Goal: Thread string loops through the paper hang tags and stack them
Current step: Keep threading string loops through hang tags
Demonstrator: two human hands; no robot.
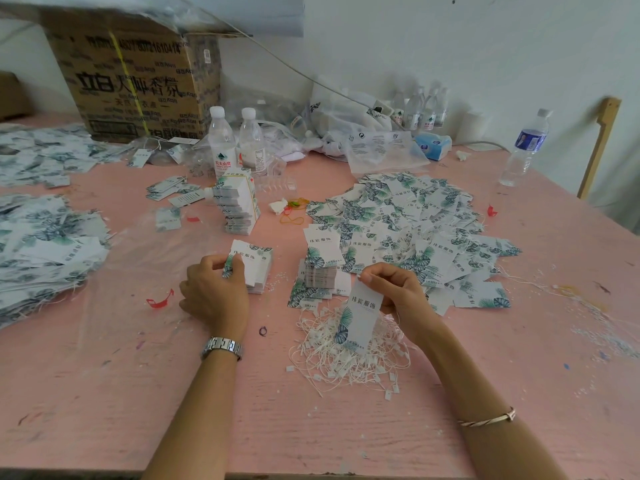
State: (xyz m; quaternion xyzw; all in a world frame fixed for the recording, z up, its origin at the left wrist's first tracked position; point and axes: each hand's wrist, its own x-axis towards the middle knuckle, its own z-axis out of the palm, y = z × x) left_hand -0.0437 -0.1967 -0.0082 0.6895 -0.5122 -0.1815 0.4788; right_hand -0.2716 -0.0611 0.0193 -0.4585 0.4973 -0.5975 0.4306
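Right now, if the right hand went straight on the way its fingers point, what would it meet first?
The right hand, pinching one tag, points at the short stack of tags; it would probably meet that first. Depth is unclear.

The left hand [214, 289] wears a wristwatch [221, 348] just behind the grip, at the wrist. Its silver metal band is made of broad, polished, brick-like links (only the band shows; the dial is turned out of view). Well back from the right hand [398, 292] and its grip, partway up the arm, sits a thin bangle [488, 419], pale metal with a warm tint and a small crossed joint on its outer side. The left forearm [204, 410] and right forearm [457, 375] are bare from the grips back to the view's lower edge.
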